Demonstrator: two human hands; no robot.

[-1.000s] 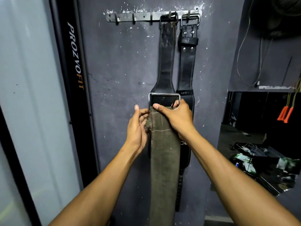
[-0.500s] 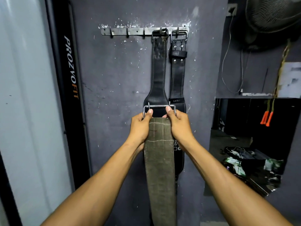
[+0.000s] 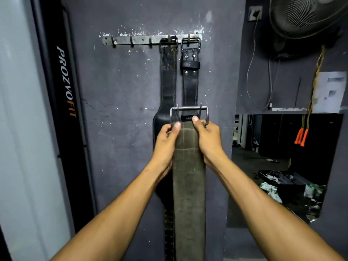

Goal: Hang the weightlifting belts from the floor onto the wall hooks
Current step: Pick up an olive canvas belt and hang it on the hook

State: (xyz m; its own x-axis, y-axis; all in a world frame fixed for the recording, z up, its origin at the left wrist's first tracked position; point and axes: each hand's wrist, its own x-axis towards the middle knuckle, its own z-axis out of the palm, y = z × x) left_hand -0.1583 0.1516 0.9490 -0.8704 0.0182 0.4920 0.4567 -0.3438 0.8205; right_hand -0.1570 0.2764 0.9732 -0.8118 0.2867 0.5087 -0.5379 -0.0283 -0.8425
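The left hand [image 3: 167, 140] gripped the left edge of the olive belt [image 3: 189, 176] just under its metal buckle [image 3: 189, 114], thumb laid over the front of the strap. The right hand [image 3: 208, 139] gripped the right edge at the same height, thumb likewise on the front and fingers curled behind. The olive belt hung straight down between both forearms and ran out of view at the bottom. Its buckle stood upright, well below the hook rail [image 3: 150, 39] and not on any hook. Directly under that rail, 2 black belts hung against the grey wall [image 3: 116, 110]: the worn black belt [image 3: 168, 81] from a hook near the rail's right end, the studded black belt [image 3: 190, 81] from the last hook beside it. The olive belt was held in front of their lower halves. Right of the rail, a fan [image 3: 305, 17] was mounted high, with orange handles [image 3: 301, 137] dangling lower down.
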